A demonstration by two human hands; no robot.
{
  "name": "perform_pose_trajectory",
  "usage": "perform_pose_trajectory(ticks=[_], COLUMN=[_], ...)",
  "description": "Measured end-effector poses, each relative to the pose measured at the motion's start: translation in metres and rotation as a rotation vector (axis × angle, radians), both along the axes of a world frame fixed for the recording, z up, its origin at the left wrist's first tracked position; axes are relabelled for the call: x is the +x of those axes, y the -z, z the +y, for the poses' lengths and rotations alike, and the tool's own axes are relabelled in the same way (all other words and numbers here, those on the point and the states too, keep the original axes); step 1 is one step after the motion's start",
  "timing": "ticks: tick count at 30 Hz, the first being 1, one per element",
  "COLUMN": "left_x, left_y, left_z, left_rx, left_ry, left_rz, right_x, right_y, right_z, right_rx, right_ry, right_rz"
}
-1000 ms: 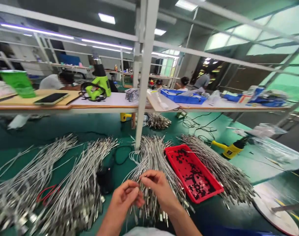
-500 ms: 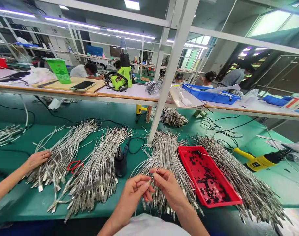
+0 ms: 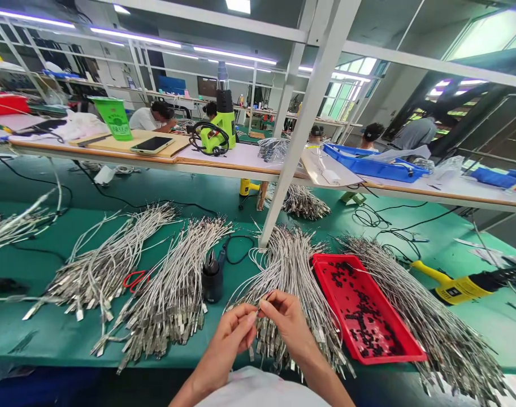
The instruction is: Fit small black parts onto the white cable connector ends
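In front of my chest, my left hand and my right hand meet with pinched fingertips. Between them is the end of a thin cable, mostly covered by the fingers; a small dark reddish tip shows by the right thumb. Right behind and below the hands lies a thick bundle of white cables with metal plugs toward me. A red tray with many small black pieces stands beside my right hand. Left of my hands is another cable bundle, next to an upright black holder.
More cable bundles lie far left and right. Red-handled scissors rest between the left bundles. A yellow heat gun lies at right. A shelf with a green heat gun and a slanting white post cross above the bench.
The co-worker's hand on the far-left bundle has gone out of view. My view has turned slightly left. My fingertips have drawn a little closer together around the cable end.
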State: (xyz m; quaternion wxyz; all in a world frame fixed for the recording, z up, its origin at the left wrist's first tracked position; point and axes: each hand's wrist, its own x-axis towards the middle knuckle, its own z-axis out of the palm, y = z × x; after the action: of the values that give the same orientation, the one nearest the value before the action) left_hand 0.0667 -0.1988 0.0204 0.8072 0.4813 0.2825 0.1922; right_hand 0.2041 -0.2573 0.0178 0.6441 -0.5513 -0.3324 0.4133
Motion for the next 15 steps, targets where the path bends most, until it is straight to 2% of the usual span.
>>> perform_pose_trajectory(ticks=[7, 15], left_x=[-0.0031, -0.0035], left_y=[-0.0043, 0.0045], left_z=[0.0020, 0.0035], left_rx=[0.035, -0.014], left_ry=[0.032, -0.014], left_rz=[-0.014, -0.040], right_x=[-0.0051, -0.0084], right_y=[-0.0044, -0.0043], right_z=[0.0047, 0.0080], right_rx=[0.001, -0.026], right_ry=[0.000, -0.014], right_rz=[-0.043, -0.010])
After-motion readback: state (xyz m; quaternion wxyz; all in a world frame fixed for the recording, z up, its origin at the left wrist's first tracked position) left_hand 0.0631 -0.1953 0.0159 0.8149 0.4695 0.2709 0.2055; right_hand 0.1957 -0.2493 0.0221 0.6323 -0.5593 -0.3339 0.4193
